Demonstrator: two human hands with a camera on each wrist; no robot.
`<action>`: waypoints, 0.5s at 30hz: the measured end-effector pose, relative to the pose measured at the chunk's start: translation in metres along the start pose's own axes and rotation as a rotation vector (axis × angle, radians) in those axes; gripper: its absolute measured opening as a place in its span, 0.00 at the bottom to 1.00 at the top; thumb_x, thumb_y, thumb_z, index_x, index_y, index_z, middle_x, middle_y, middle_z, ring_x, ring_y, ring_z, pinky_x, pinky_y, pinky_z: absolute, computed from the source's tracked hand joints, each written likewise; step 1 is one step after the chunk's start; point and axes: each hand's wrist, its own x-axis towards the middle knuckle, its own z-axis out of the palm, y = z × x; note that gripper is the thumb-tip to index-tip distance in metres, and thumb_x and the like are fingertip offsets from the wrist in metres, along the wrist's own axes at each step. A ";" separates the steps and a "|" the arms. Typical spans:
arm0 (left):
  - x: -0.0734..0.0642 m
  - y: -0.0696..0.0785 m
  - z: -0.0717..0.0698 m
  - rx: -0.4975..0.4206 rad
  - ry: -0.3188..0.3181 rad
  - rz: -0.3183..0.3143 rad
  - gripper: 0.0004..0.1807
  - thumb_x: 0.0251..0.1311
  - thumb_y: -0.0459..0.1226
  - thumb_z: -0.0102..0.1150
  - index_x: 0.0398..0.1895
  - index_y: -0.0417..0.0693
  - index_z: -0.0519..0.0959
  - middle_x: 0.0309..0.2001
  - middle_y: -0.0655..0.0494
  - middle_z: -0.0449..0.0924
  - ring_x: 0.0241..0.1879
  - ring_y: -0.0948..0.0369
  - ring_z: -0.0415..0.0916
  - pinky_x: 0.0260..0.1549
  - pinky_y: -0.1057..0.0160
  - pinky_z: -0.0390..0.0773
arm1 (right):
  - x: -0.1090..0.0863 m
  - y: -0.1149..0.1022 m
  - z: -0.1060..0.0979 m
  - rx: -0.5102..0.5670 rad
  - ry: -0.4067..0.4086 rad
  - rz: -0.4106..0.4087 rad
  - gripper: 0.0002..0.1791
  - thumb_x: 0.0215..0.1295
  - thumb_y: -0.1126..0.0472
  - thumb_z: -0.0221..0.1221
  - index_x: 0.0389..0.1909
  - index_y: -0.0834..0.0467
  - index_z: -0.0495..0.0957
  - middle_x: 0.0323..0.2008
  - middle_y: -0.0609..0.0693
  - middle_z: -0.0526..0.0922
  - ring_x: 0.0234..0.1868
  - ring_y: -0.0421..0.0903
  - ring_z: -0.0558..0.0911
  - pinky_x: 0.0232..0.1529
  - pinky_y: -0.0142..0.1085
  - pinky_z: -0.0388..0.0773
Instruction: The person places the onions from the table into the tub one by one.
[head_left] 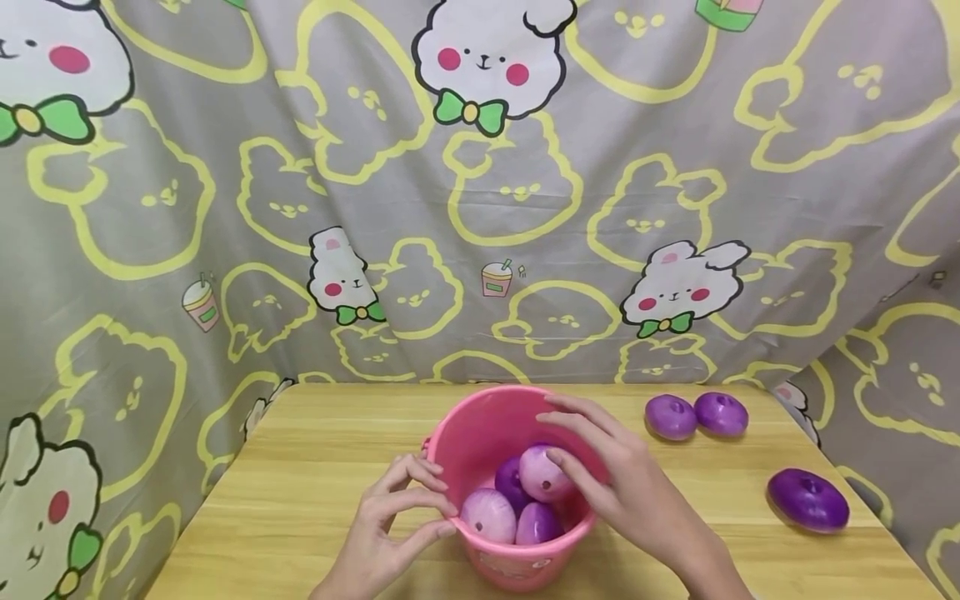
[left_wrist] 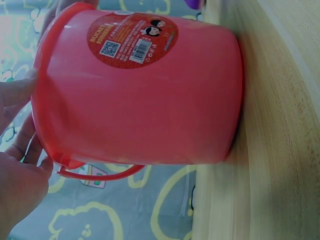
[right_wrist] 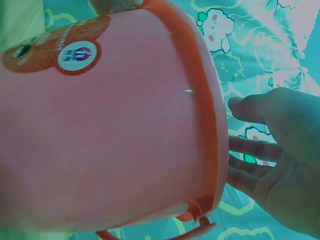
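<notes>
A pink bucket (head_left: 517,571) stands upright near the front of the table with several purple onions (head_left: 489,515) inside, some pale, some darker. At its left rim, my left hand (head_left: 386,517) pinches the edge, the thumb outside and the fingertips right at the lip. My right hand (head_left: 618,467) hangs over the right side of the opening, fingers and thumb spread apart. In the head view its thumb overlaps a pale onion (head_left: 543,475) on top of the pile. The right wrist view shows the fingers (right_wrist: 255,147) passing behind the bucket rim (right_wrist: 202,115).
Two purple onions (head_left: 670,417) (head_left: 722,414) sit side by side at the back right of the wooden table (head_left: 322,450). A darker, flatter onion (head_left: 808,500) lies nearer the right edge. Behind the table hangs a grey patterned curtain (head_left: 450,325). The bucket handle (left_wrist: 107,175) hangs down its side.
</notes>
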 end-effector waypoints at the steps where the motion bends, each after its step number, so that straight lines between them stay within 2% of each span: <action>1: 0.000 0.000 0.000 0.004 0.000 -0.001 0.09 0.54 0.27 0.74 0.38 0.42 0.86 0.43 0.48 0.78 0.53 0.51 0.74 0.63 0.59 0.71 | -0.001 0.000 -0.001 -0.002 0.005 -0.011 0.29 0.66 0.67 0.67 0.65 0.41 0.77 0.69 0.42 0.73 0.67 0.45 0.76 0.65 0.29 0.72; 7: 0.000 0.000 0.000 0.016 -0.003 -0.012 0.10 0.54 0.27 0.74 0.38 0.43 0.86 0.43 0.49 0.78 0.53 0.51 0.74 0.63 0.59 0.70 | -0.009 0.002 -0.008 -0.015 0.010 -0.027 0.30 0.64 0.68 0.68 0.65 0.42 0.77 0.68 0.43 0.73 0.66 0.47 0.77 0.60 0.24 0.73; 12: 0.000 0.001 0.000 0.018 0.000 -0.031 0.11 0.53 0.26 0.74 0.38 0.44 0.86 0.43 0.49 0.77 0.53 0.52 0.74 0.63 0.59 0.70 | -0.016 0.005 -0.012 -0.033 0.009 -0.024 0.31 0.62 0.69 0.69 0.64 0.42 0.77 0.67 0.43 0.74 0.65 0.47 0.77 0.59 0.23 0.73; 15: -0.001 0.001 0.000 0.022 0.002 -0.041 0.11 0.53 0.26 0.74 0.38 0.45 0.86 0.43 0.49 0.77 0.53 0.52 0.74 0.64 0.59 0.70 | -0.020 0.006 -0.013 -0.048 0.017 -0.034 0.31 0.61 0.69 0.69 0.64 0.43 0.77 0.66 0.44 0.75 0.63 0.45 0.78 0.54 0.23 0.76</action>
